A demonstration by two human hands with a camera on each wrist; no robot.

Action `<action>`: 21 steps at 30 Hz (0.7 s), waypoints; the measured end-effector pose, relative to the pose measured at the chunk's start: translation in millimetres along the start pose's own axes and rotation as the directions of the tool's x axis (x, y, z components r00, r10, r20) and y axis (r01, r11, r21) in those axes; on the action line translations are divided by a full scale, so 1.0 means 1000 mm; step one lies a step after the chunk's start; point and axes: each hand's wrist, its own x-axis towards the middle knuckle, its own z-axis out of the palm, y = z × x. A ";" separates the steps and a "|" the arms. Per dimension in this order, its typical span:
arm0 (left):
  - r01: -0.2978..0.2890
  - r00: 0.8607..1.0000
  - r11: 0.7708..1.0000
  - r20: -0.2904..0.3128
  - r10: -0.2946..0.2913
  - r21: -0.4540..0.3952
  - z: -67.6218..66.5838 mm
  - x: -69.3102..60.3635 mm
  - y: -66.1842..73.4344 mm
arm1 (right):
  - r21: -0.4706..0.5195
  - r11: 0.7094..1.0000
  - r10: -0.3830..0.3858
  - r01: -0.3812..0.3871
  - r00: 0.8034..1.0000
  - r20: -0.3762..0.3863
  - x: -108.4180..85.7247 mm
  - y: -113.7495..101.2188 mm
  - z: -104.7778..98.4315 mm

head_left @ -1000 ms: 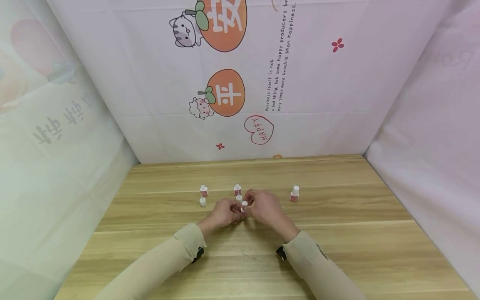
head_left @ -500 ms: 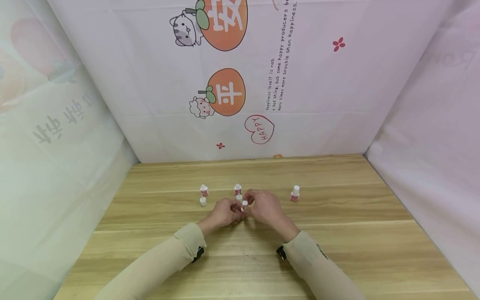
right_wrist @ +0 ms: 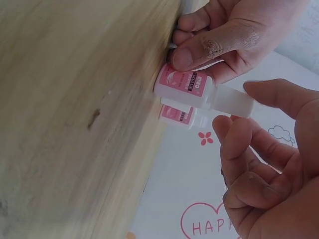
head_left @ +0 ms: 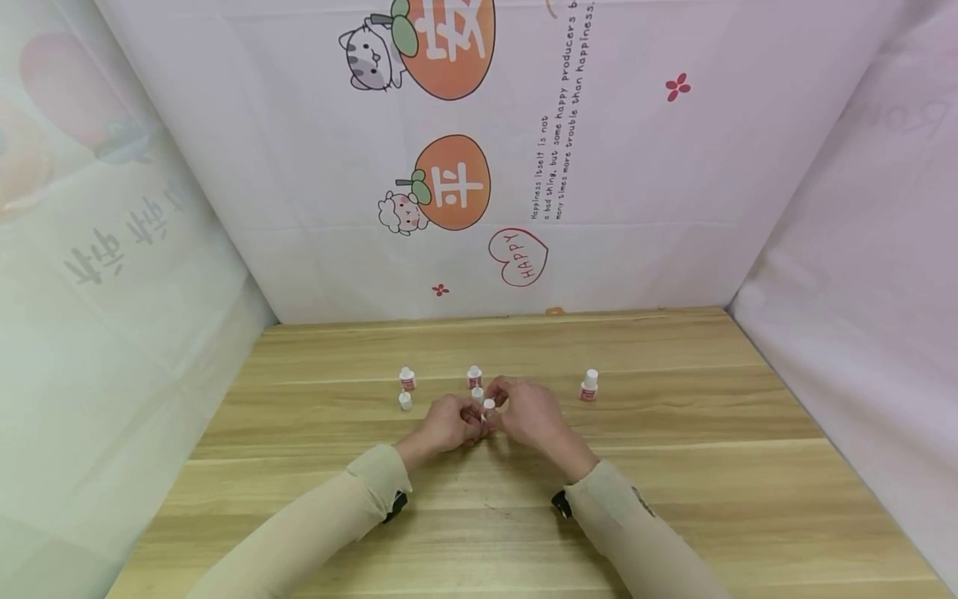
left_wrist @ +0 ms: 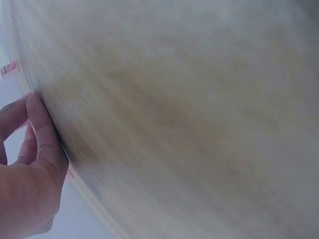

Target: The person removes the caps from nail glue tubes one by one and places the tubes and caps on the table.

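Between both hands a small white glue bottle [right_wrist: 184, 87] with a pink label stands upright on the table, its white cap [right_wrist: 232, 101] on top. My left hand [head_left: 446, 423] pinches the bottle's body near its base. My right hand [head_left: 530, 413] holds the cap between thumb and forefinger, the other fingers curled. In the left wrist view the left hand [left_wrist: 37, 164] shows at the left edge, and the bottle is mostly hidden. Just beyond the hands are a second bottle [head_left: 475, 380] with its narrow top bare and a loose white cap [head_left: 477, 394].
To the left stand another uncapped bottle [head_left: 407, 381] and a loose cap [head_left: 405, 402]. A capped bottle [head_left: 589, 386] is off to the right. The wooden table [head_left: 494, 532] meets a printed white cloth [head_left: 621, 249] at the back, with cloth on both sides.
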 end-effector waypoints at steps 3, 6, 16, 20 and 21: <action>-0.003 1.000 1.000 -0.003 0.003 0.012 -0.001 0.000 0.000 | 0.015 1.000 0.019 -0.019 1.000 0.000 0.001 0.000 0.000; 0.010 1.000 1.000 -0.002 -0.010 0.004 0.000 0.000 0.000 | 0.022 0.999 0.026 -0.026 1.000 0.004 0.001 0.000 0.000; 0.017 1.000 1.000 0.001 -0.017 -0.013 -0.001 0.000 0.001 | 0.012 1.000 0.024 -0.025 1.000 0.007 0.001 -0.001 -0.001; 0.000 1.000 1.000 0.000 0.000 0.002 -0.001 0.000 0.000 | 0.021 0.999 0.036 -0.036 0.999 0.006 0.001 -0.001 -0.001; -0.001 1.000 1.000 -0.001 0.001 0.001 -0.001 0.000 0.000 | 0.018 0.999 0.032 -0.032 0.999 0.006 0.002 -0.001 -0.001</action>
